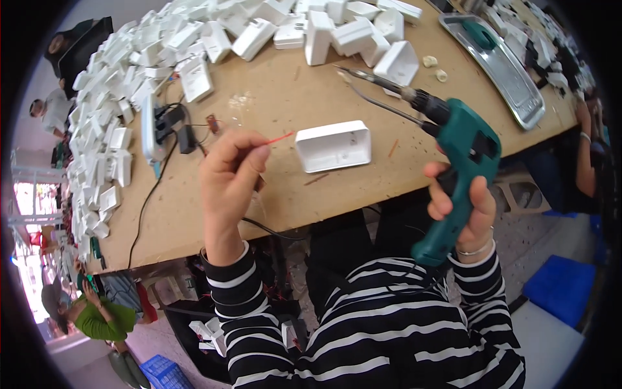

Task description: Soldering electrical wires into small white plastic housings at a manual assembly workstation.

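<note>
My right hand is wrapped round the grip of a green soldering gun, fingers near its trigger. Its dark tip and a thin curved feed tube point up and left, over the table. With thumb and fingers pinched together, my left hand holds a thin red wire, whose end reaches toward a white plastic housing. That housing lies on the table between my hands, its hollow side facing me. A small brown component with thin leads lies just behind my left hand.
White housings are heaped along the table's far and left sides. A white power strip with black plugs stands at left, its cable crossing the wooden table. A metal tray lies at far right. Other people are nearby.
</note>
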Demonstrator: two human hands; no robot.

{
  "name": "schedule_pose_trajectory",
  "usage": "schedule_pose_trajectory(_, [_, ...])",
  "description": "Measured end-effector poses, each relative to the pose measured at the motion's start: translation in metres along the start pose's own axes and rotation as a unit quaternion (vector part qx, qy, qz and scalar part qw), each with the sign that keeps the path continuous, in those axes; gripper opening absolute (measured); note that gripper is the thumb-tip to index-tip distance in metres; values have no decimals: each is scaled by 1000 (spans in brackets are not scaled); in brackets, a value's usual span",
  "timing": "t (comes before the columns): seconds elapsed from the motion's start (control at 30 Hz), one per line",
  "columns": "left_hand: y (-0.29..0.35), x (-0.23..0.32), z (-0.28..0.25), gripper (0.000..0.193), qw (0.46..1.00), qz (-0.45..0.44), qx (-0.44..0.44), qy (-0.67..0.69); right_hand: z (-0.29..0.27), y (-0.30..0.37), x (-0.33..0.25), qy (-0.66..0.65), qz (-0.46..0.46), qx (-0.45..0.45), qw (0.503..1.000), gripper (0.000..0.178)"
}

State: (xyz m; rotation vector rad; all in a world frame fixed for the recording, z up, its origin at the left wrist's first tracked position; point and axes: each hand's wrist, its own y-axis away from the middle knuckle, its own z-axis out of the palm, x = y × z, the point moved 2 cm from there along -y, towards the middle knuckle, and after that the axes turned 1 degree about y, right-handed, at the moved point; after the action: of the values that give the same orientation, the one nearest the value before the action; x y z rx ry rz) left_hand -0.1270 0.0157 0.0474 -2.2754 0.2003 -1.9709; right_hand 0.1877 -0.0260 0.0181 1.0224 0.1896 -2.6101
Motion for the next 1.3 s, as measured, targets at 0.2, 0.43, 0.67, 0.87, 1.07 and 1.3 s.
schedule_pose_trajectory(0.2, [19,-10,47,9,997,40,-53,-44,13,-12,22,-23,28,15,999,80])
schedule_pose_trajectory(0.43, [25,-9,67,11,993,68,-91,-41,23,-14,38,-29,66,17,997,77])
schedule_pose_trajectory(0.67, [22,-7,79,11,980,124,-120,-97,29,-22,38,-24,57,7,998,72])
schedule_pose_trajectory(0.87, [24,-4,76,9,981,104,-134,-95,23,-21,34,24,43,23,999,69])
schedule_pose_trajectory(1.07, [27,-2,67,6,989,37,-143,-5,14,-8,13,97,-63,12,993,75])
schedule_pose_trajectory(1.3, [27,6,65,5,983,-22,-173,52,47,-4,9,355,-125,20,926,63])
